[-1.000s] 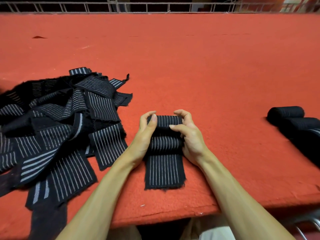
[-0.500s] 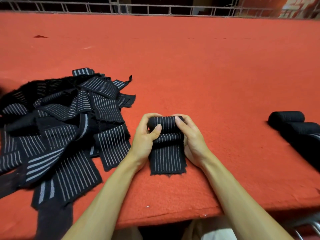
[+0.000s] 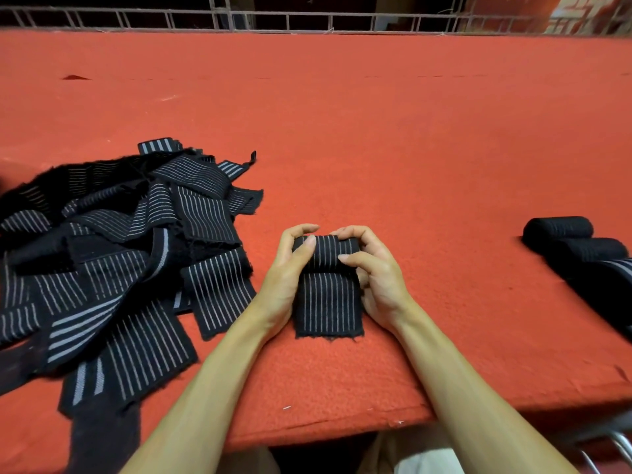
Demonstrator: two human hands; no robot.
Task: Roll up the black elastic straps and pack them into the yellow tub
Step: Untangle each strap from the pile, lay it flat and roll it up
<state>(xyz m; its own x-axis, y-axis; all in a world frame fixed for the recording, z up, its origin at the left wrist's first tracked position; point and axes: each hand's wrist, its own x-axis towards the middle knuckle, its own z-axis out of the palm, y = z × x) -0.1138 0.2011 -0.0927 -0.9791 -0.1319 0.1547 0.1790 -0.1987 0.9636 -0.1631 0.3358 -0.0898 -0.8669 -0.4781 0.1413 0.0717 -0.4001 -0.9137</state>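
While left hand (image 3: 287,268) and right hand (image 3: 379,278) curl round one part-rolled strap (image 3: 328,302), loose pile (image 3: 119,251) left, at least three finished rolls (image 3: 561,229) right

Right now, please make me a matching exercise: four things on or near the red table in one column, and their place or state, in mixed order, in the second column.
Column one:
1. held strap
2. pile of straps
3. finished rolls
4. metal railing

Column two:
a. beyond the far edge of the red table
b. loose and unrolled, at the left
c. partly rolled, gripped by the left hand and right hand
d. fully rolled, at the right

Pairs: 1-c, 2-b, 3-d, 4-a
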